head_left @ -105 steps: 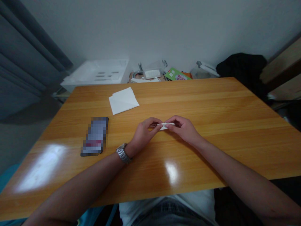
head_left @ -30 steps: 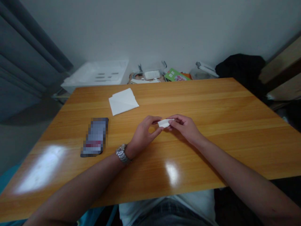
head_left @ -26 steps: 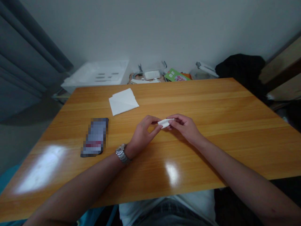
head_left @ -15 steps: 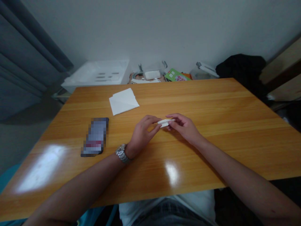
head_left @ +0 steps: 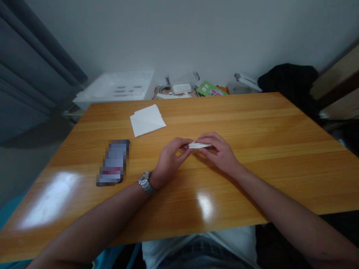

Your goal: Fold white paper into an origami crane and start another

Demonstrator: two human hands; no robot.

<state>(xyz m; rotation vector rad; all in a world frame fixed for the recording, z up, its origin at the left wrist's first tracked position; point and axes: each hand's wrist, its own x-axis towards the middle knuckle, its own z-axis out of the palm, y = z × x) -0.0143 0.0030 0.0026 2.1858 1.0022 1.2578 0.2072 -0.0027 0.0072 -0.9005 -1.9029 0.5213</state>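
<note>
A small piece of folded white paper [head_left: 198,145] is held just above the middle of the wooden table [head_left: 241,123]. My left hand [head_left: 171,156] pinches its left end between thumb and fingers; a silver watch [head_left: 145,182] circles that wrist. At the paper's right end, my right hand [head_left: 220,152] grips it, fingers along the far side and thumb on the near side. Layered edges of the paper face me. The fingers cover both of its ends.
Flat white sheets [head_left: 147,120] lie on the table at the back left. A phone [head_left: 114,162] with a blurred screen rests left of my hands. Behind the table are a white plastic tray [head_left: 112,86], a green booklet [head_left: 210,89] and a black cloth-like heap [head_left: 287,80].
My right fingers have shifted along the far side of the folded paper, and it has tilted so its layered edge shows. The left hand has barely moved.
</note>
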